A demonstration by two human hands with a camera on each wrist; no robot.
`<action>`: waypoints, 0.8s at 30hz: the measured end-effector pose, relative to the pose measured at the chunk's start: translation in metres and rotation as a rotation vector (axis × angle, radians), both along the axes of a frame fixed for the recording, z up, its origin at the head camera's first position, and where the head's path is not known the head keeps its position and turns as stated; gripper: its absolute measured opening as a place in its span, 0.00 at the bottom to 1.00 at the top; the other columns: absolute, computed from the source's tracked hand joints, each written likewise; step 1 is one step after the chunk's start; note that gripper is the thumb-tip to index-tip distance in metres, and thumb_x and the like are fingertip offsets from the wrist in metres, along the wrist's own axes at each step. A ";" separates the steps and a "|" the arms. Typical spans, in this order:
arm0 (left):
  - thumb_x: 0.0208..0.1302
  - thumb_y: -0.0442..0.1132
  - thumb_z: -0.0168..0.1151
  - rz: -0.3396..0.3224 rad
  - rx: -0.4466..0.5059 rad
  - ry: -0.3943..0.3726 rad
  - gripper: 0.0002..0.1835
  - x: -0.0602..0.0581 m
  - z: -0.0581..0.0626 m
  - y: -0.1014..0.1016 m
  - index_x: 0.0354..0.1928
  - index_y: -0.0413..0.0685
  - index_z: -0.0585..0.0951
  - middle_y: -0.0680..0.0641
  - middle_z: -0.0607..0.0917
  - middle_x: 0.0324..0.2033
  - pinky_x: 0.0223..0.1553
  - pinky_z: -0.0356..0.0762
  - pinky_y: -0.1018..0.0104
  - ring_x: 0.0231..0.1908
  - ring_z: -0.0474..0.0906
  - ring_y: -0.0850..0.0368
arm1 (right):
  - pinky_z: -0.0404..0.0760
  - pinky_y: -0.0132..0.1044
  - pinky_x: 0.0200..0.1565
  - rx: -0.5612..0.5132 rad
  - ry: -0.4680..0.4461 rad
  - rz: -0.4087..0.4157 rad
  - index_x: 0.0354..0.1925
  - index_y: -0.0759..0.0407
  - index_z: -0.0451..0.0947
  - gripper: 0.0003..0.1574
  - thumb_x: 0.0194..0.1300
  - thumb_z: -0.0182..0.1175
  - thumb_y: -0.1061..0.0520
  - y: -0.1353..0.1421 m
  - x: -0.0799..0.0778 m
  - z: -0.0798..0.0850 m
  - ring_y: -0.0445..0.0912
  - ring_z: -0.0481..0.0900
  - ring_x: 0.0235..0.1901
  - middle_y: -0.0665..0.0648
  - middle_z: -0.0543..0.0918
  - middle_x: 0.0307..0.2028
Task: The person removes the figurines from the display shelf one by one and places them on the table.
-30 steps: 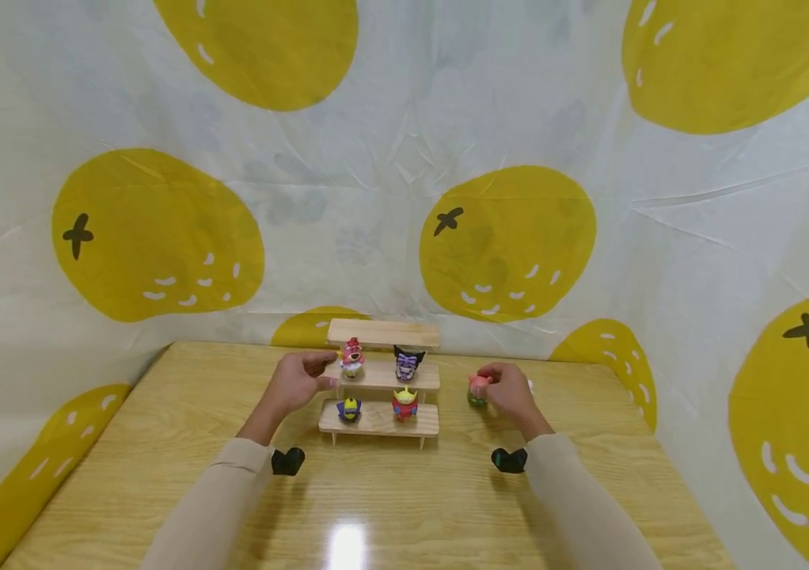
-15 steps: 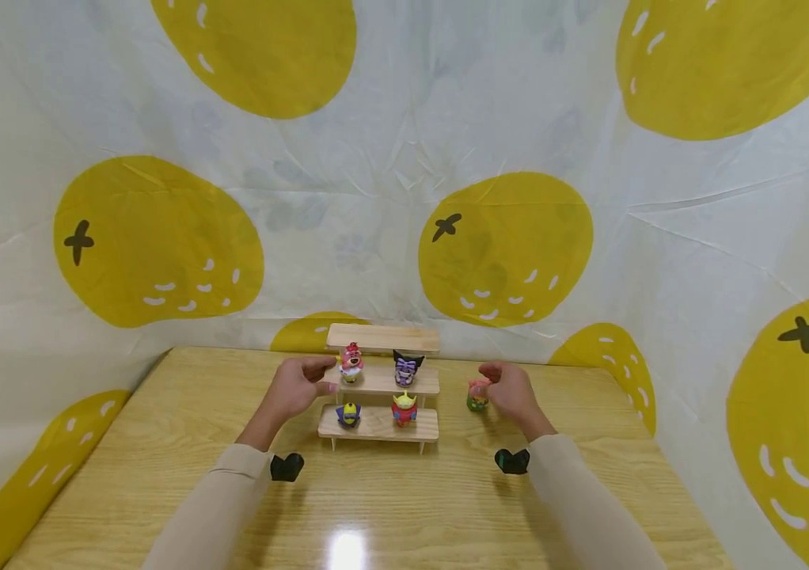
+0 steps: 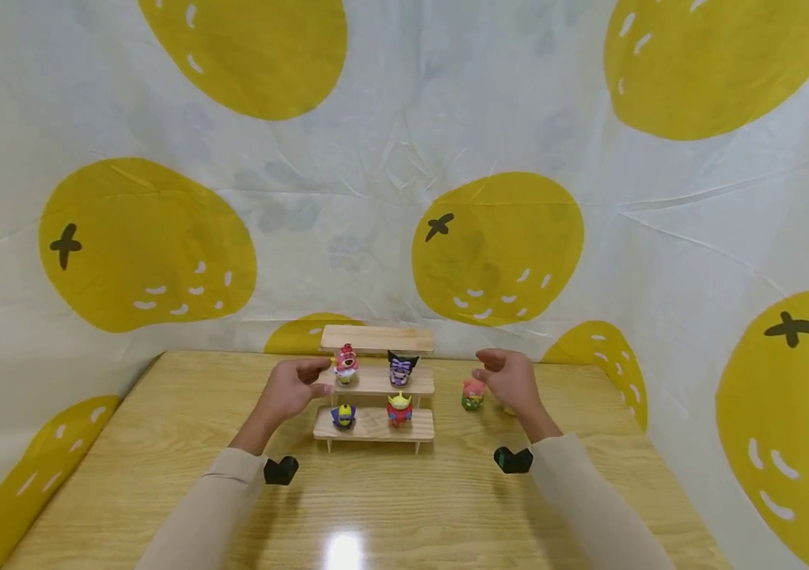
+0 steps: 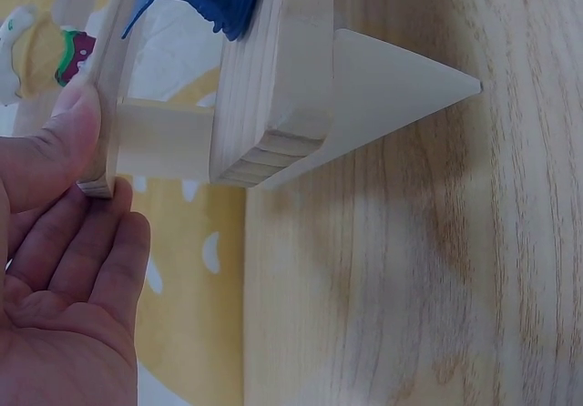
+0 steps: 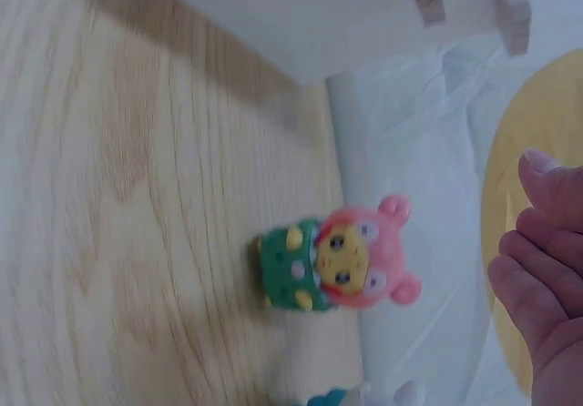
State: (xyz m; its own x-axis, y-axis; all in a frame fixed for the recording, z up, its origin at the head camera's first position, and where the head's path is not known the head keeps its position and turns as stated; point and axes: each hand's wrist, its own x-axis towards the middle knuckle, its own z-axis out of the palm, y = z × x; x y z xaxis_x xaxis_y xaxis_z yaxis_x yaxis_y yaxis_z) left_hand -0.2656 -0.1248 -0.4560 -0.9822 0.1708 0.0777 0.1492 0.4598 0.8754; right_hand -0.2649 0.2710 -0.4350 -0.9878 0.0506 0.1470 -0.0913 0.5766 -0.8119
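A three-tier wooden display shelf [image 3: 376, 431] stands at the table's back. My left hand [image 3: 293, 388] pinches the left end of its middle tier, thumb and fingers at the board's edges in the left wrist view. A red-pink bear figurine [image 3: 346, 364] and a black-eared purple figurine [image 3: 402, 369] stand on that tier. The bottom tier bears a yellow-and-blue figurine [image 3: 343, 416] and a green three-eyed alien figurine in red [image 3: 400, 409]. Right of the shelf, a pink-headed figurine in green [image 5: 342, 258] stands upright on the table. My right hand [image 3: 511, 384] hovers just beside it, fingers extended, holding nothing.
Another small figurine, white and blue, shows partly at the bottom of the right wrist view [image 5: 364, 395]. The top tier [image 3: 376, 338] stands close to the fruit-printed cloth [image 3: 333, 261] behind the table. Bare wood tabletop [image 3: 404, 507] lies in front.
My right hand has let go of the pink-headed figurine and lifted slightly away from it. The figurine stays standing on the table. My left hand keeps its place at the shelf.
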 end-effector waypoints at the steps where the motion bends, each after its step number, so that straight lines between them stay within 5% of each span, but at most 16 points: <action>1: 0.69 0.34 0.70 -0.001 0.000 0.002 0.26 0.000 0.000 -0.001 0.68 0.39 0.79 0.38 0.82 0.66 0.69 0.79 0.47 0.68 0.78 0.38 | 0.83 0.56 0.65 -0.027 0.004 0.001 0.61 0.70 0.82 0.24 0.68 0.67 0.65 -0.003 0.001 0.001 0.66 0.82 0.63 0.70 0.84 0.60; 11: 0.69 0.35 0.70 -0.006 -0.013 0.032 0.26 -0.002 -0.004 -0.008 0.67 0.38 0.79 0.36 0.82 0.66 0.68 0.79 0.47 0.67 0.79 0.38 | 0.91 0.35 0.50 -0.258 -0.022 0.083 0.58 0.69 0.84 0.21 0.67 0.68 0.66 -0.037 0.015 0.006 0.62 0.85 0.60 0.69 0.86 0.58; 24: 0.68 0.33 0.70 -0.027 0.009 0.034 0.26 -0.005 -0.007 -0.003 0.67 0.37 0.80 0.36 0.82 0.65 0.69 0.79 0.48 0.67 0.79 0.38 | 0.91 0.40 0.54 -0.373 -0.053 0.152 0.58 0.72 0.83 0.22 0.66 0.67 0.70 -0.074 0.023 0.009 0.62 0.87 0.57 0.73 0.86 0.57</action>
